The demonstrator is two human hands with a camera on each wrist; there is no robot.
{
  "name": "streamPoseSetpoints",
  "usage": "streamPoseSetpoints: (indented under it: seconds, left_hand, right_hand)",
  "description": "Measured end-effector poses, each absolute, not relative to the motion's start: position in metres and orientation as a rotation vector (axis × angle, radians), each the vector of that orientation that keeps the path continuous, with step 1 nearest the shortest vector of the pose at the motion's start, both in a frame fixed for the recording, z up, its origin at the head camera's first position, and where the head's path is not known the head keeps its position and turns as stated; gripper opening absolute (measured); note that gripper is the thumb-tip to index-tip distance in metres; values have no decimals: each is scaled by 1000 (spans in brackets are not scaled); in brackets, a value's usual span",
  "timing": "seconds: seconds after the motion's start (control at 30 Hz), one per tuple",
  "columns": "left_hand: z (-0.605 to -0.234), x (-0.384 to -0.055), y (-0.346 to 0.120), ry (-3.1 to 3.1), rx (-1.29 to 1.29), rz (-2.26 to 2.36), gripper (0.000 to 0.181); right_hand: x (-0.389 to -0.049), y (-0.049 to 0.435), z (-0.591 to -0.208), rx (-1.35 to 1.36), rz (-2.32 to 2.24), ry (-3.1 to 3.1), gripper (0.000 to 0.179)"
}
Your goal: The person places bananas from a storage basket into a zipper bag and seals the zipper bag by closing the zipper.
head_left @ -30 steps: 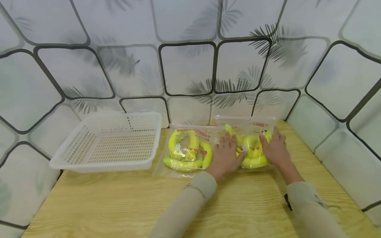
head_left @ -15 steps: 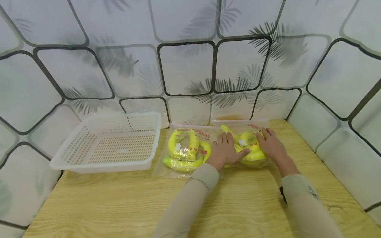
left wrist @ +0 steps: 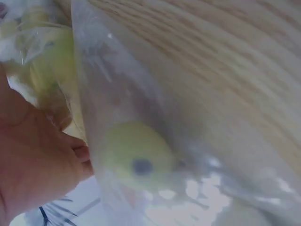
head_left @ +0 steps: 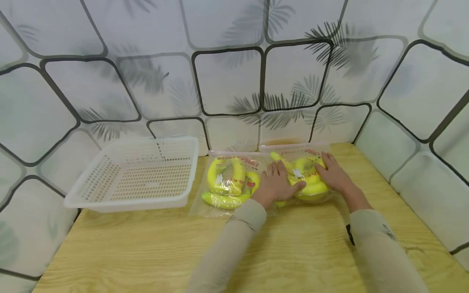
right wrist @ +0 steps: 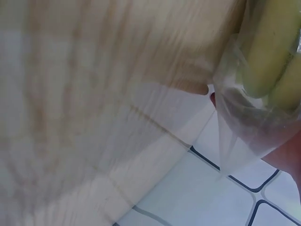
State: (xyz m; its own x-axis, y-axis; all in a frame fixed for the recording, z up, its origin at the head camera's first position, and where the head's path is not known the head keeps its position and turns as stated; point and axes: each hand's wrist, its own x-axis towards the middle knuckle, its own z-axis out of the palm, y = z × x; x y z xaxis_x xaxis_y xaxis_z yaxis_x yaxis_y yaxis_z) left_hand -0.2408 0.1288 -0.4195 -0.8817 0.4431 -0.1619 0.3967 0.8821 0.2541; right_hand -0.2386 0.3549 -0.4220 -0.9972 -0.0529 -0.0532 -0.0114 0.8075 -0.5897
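Note:
Two clear zip bags lie side by side at the back of the table, each with yellow toy-like bananas inside. My left hand point(head_left: 274, 185) rests with extended fingers where the left bag point(head_left: 227, 183) meets the right bag point(head_left: 309, 189). On the right bag's right side lies my right hand point(head_left: 335, 174), fingers fairly straight and touching the plastic. In the left wrist view, a banana end point(left wrist: 136, 155) with a dark tip shows through plastic beside the left hand point(left wrist: 37, 165). The right wrist view catches a bag corner point(right wrist: 235, 136) and part of the right hand point(right wrist: 288, 155).
A white perforated plastic basket point(head_left: 188, 179) stands left of the bags. Patterned wall covering point(head_left: 231, 81) rises directly behind and along both sides of the wooden table point(head_left: 146, 248). Bare wood lies in front of the bags.
The right bag has shifted slightly left, closer to the left bag, and lies lower. My right hand has moved left with it; my left hand has barely moved.

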Motion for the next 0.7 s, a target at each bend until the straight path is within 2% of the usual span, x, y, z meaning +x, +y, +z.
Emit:
streamPoseSetpoints:
  seconds: [0.17, 0.4, 0.7]
  left_hand:
    - [-416, -236, 104, 2771, 709, 295, 103]
    - [-413, -222, 71, 2759, 700, -42, 108]
    - [-429, -227, 69, 2819, 761, -126, 111]
  right_hand:
    - [-239, 358, -425, 5, -998, 2916, 72]
    - [-239, 366, -429, 50, -1049, 2909, 73]
    - [-244, 365, -428, 58, -983, 2954, 69]
